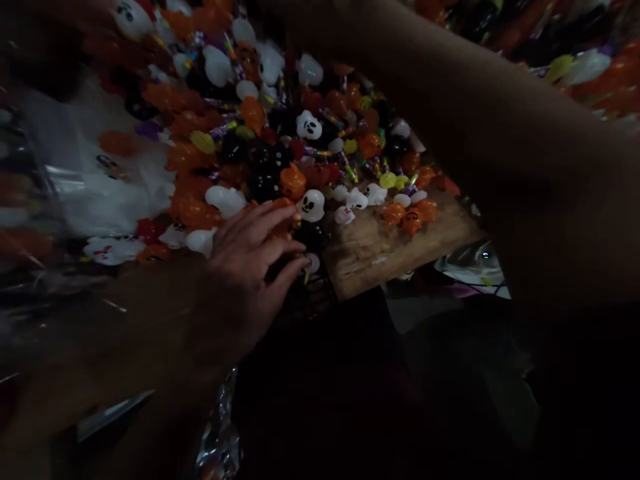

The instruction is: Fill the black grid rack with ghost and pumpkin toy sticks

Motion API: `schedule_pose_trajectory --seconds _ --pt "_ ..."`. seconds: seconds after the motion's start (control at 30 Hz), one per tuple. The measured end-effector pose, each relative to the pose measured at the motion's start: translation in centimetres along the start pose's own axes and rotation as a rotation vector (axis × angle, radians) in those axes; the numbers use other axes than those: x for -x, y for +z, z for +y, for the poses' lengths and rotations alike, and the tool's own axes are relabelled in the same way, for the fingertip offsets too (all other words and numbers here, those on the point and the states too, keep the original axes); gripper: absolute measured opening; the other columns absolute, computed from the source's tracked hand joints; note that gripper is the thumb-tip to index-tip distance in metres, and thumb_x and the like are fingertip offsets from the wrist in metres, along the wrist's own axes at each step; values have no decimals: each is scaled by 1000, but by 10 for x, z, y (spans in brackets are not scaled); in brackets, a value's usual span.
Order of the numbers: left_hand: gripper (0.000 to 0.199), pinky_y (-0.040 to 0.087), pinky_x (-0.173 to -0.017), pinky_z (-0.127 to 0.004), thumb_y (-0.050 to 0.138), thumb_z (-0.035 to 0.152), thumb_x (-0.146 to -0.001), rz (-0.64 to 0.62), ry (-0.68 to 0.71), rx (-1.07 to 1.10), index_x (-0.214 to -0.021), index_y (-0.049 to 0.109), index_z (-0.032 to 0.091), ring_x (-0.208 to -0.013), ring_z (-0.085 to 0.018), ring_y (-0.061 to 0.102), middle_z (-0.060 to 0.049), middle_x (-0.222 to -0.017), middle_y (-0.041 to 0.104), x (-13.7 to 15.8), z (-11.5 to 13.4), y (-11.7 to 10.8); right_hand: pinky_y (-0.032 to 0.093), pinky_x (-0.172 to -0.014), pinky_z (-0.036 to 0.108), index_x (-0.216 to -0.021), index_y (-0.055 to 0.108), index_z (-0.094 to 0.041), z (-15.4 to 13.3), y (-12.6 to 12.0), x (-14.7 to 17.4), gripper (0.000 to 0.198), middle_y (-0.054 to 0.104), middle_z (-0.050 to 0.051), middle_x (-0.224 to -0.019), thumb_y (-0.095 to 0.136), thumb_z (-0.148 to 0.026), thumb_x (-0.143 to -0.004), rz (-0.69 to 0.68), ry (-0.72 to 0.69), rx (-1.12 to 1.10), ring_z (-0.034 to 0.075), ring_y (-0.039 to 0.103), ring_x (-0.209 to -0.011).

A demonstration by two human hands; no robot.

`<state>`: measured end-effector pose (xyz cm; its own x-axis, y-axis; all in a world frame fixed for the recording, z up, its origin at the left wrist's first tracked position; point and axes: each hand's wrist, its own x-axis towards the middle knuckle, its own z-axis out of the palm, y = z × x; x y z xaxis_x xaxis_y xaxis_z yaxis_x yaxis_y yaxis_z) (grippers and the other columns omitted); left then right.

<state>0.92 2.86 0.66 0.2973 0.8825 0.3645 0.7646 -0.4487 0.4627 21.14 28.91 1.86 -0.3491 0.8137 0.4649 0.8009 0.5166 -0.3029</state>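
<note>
Dim scene, a wooden board (380,250) w/ rough pale grain, heaped w/ small glossy plastic toys; clear crinkly cellophane (75,180) lies blurred at far left, shiny film also at bottom edge. Left hand (250,267) rests palm down at the pile's near edge, fingers (273,220) spread & loosely curved, gripping nothing I can make out; fingertips touch a round orange pumpkin toy (293,181) area & sit just beside a white ghost toy (313,205) w/ black eyes & mouth. Under the fingertips, dark rounded toys, too dim to tell. Further right, small white ghosts & orange pumpkins (413,215) scatter on bare wood. Right forearm (500,153) crosses the upper right, reaching over the pile; its hand is out of view, so can't tell finger state.
</note>
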Motion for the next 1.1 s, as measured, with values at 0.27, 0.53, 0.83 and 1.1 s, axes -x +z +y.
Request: schedule_pose_trajectory --seconds 0.27,0.53,0.83,1.1 --pt "12 55 -111 -56 67 35 -94 -7 -25 -8 -96 75 25 -126 -32 66 -1 -135 70 -5 -2 -3 49 -75 21 -81 63 -20 -27 -52 138 16 67 1 -84 70 -31 -91 -63 98 -231 10 62 -82" --pt "18 55 -111 -57 67 37 -92 -37 -91 -3 -100 76 23 -127 -34 65 -5 -139 67 -4 1 -2 46 -67 27 -74 64 -19 -101 19 290 29 60 0 -77 70 -43 -87 39 482 -1019 14 56 -74" --pt "5 53 -114 -54 69 27 -90 42 -28 60 -92 73 24 -127 -30 65 -4 -134 71 -3 -2 6 44 -66 27 -73 68 -19 -114 27 277 36 60 0 -71 70 -53 -86 50 533 -930 14 53 -70" --pt "12 48 -119 -51 63 31 -92 1 -72 65 -89 72 24 -131 -26 62 -2 -134 70 -6 0 4 53 -77 31 -86 75 -21 -118 38 282 30 73 1 -85 73 -50 -85 115 554 -902 18 65 -80"
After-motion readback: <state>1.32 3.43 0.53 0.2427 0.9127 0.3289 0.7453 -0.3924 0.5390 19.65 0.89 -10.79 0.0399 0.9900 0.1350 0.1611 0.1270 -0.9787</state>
